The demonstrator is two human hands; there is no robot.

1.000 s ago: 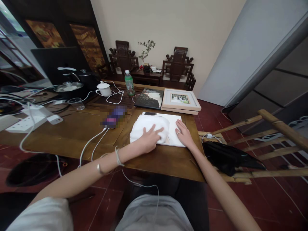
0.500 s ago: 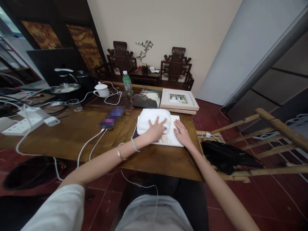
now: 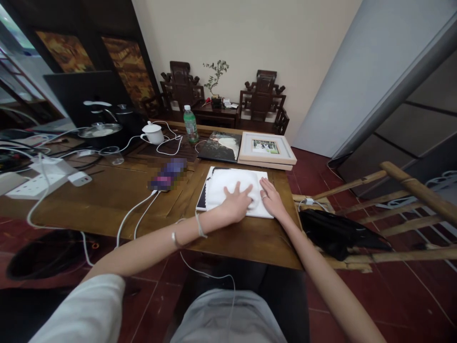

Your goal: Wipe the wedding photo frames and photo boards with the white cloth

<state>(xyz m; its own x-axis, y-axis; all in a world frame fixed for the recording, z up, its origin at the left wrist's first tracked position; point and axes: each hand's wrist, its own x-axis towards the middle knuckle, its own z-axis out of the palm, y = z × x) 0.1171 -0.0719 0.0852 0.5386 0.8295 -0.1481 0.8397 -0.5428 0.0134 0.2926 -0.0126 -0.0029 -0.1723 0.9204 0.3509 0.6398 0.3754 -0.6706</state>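
Observation:
A folded white cloth (image 3: 217,189) lies over a flat photo panel (image 3: 202,202), whose dark left edge and white right side show around it. My left hand (image 3: 236,202) presses down on the cloth with its fingers spread. On the panel's right edge my right hand (image 3: 273,199) lies flat, fingers stretched out and a ring on one of them. Most of the panel's picture is hidden by the cloth.
Behind the panel lie a dark photo panel (image 3: 219,146) and a stack of light wooden frames (image 3: 267,148). A green-labelled bottle (image 3: 191,125), a lidded white cup (image 3: 153,133), a phone (image 3: 167,174) with cables and a power strip (image 3: 39,183) are on the left.
My left hand and the cloth have slid toward me across the panel, uncovering its far left corner. My right hand has stayed on the right edge.

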